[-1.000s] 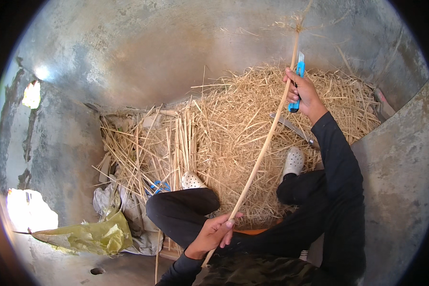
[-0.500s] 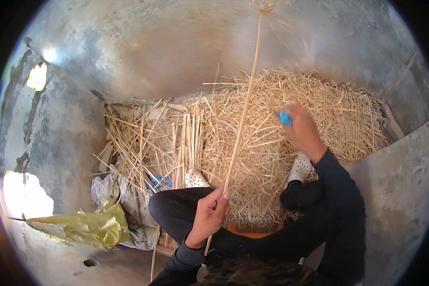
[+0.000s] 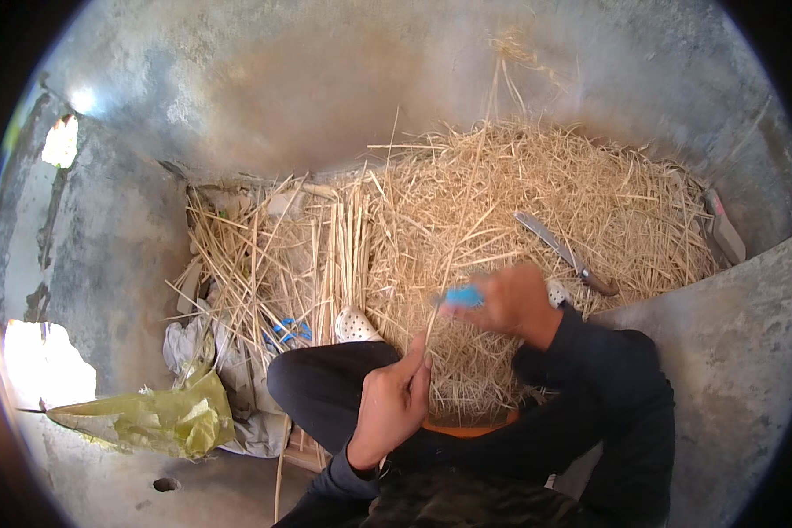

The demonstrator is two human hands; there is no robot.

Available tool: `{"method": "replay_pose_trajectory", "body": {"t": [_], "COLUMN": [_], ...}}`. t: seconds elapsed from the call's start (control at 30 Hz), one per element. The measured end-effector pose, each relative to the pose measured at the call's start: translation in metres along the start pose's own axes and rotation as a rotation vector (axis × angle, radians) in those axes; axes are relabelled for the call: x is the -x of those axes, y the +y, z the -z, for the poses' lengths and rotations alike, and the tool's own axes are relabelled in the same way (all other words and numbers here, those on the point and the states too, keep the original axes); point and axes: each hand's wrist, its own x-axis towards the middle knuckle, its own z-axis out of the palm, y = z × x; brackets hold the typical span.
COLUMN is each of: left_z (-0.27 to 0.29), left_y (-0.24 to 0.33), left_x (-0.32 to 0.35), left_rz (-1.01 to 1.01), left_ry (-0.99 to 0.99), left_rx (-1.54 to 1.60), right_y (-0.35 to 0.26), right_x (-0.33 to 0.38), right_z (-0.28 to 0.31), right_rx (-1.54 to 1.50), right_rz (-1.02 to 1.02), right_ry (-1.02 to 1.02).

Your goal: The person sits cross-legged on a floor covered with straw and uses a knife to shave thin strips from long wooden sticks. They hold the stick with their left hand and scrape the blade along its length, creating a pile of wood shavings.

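Note:
A long dry stalk (image 3: 432, 341) runs upward from my left hand (image 3: 394, 400), whose fingers and thumb are closed round it. Its far part leans over the straw, and a wispy, blurred seed head (image 3: 519, 48) shows against the wall. My right hand (image 3: 510, 304), smeared by motion, is closed on a small blue-handled tool (image 3: 465, 297). The tool's front end is at the stalk just above my left hand; blur hides its exact kind. Beyond my right hand, a knife (image 3: 550, 236) with a curved wooden handle lies on the straw.
A heap of straw shavings (image 3: 625, 189) spreads ahead against the concrete wall (image 3: 326, 88). Several loose stalks (image 3: 348, 246) lie to the left, near blue-handled scissors (image 3: 290, 333). A yellow-green sack (image 3: 158, 418) lies at the left. My white perforated shoe (image 3: 356, 326) stands beside the stalks.
My right hand has come down and left with the blue-handled tool, to the stalk near my left hand. The knife it covered now shows. The stalk's upper part has shifted slightly right.

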Motion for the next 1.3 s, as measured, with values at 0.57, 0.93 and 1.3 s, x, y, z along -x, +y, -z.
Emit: {"method": "replay_pose_trajectory", "body": {"t": [0.57,0.93,1.3], "left_z": [0.012,0.029,0.013], "left_y": [0.01,0.006,-0.019], "left_x": [0.019,0.089,0.029], "left_rz": [-0.041,0.079,0.459], "left_ry": [-0.03,-0.401,-0.091], "left_rx": [-0.039,0.108,0.933], "right_y": [0.021,0.258,0.016], "right_x": [-0.017,-0.02,-0.026], "right_z": [-0.001,0.063,0.024], "right_rx": [0.089,0.395,0.049], "right_rz": [-0.026,-0.727,-0.201], "right_ry": [0.101,0.347,-0.117]}}
